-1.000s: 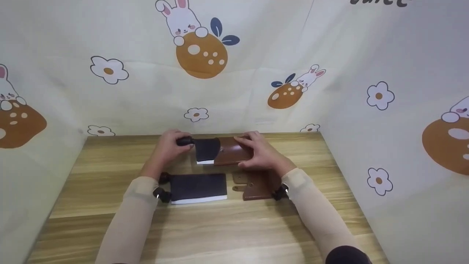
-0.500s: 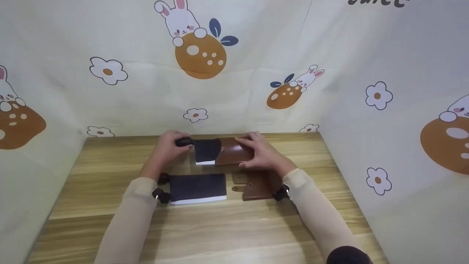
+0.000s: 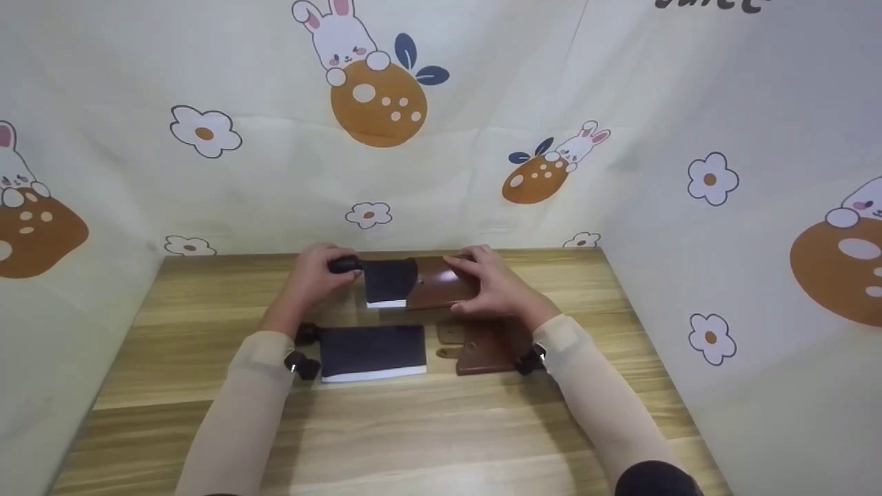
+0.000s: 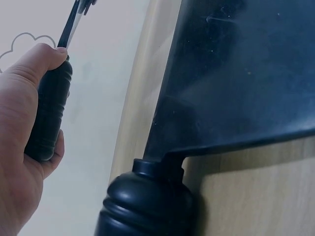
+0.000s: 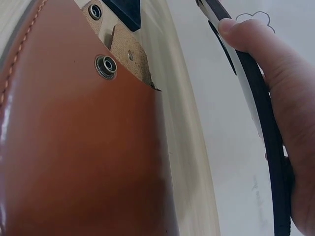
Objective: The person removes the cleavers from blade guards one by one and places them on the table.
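Observation:
My left hand (image 3: 313, 279) grips the black handle (image 4: 54, 108) of a cleaver (image 3: 387, 281) near the table's back edge. Most of its dark blade sits inside a brown leather sheath (image 3: 441, 282); a strip by the handle, with a bright lower edge, shows. On the sheath's right part, my right hand (image 3: 493, 282) holds it with thumb and fingers spread over its lower and upper edges. Nearer me lies a second cleaver (image 3: 372, 350), its blade bare, its handle partly behind my left wrist. Beside it lies a second brown sheath (image 3: 489, 348), its strap undone, partly hidden by my right wrist.
The wood-grain table (image 3: 413, 434) runs back to a pale curtain (image 3: 468, 138) printed with rabbits, fruit and flowers, which also closes both sides. A small black wrist camera (image 3: 303, 365) stands out from my left forearm; another (image 3: 530, 359) overlaps the second sheath.
The gripped cleaver has shifted slightly left and its sheath slightly right, so a bit more of the blade shows between them. The second cleaver and second sheath stay in place.

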`<move>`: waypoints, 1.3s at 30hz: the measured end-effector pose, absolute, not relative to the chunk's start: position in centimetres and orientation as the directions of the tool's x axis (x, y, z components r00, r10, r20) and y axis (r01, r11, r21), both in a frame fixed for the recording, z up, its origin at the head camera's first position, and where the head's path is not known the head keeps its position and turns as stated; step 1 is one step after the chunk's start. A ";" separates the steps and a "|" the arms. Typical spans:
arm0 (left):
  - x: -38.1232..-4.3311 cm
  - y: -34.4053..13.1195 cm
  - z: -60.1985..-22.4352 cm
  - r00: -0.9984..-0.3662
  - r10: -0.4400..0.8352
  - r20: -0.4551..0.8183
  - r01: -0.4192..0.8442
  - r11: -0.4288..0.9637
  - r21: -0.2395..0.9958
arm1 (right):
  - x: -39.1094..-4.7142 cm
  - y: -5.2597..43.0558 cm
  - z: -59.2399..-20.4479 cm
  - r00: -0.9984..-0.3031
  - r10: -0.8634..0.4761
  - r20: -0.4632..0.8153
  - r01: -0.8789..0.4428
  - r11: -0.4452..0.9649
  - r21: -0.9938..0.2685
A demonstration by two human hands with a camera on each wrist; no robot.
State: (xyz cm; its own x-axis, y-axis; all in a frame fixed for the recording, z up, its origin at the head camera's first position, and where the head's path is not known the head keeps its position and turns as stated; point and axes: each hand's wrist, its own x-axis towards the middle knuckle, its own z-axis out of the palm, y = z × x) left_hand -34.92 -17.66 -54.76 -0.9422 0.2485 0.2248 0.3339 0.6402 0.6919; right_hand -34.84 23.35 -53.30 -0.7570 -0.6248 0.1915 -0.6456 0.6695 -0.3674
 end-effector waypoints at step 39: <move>-34.8 -18.9 -54.8 -0.935 0.249 0.253 0.355 0.643 0.678 | -35.0 24.1 -53.8 -0.749 -0.631 0.200 -0.653 0.653 -0.384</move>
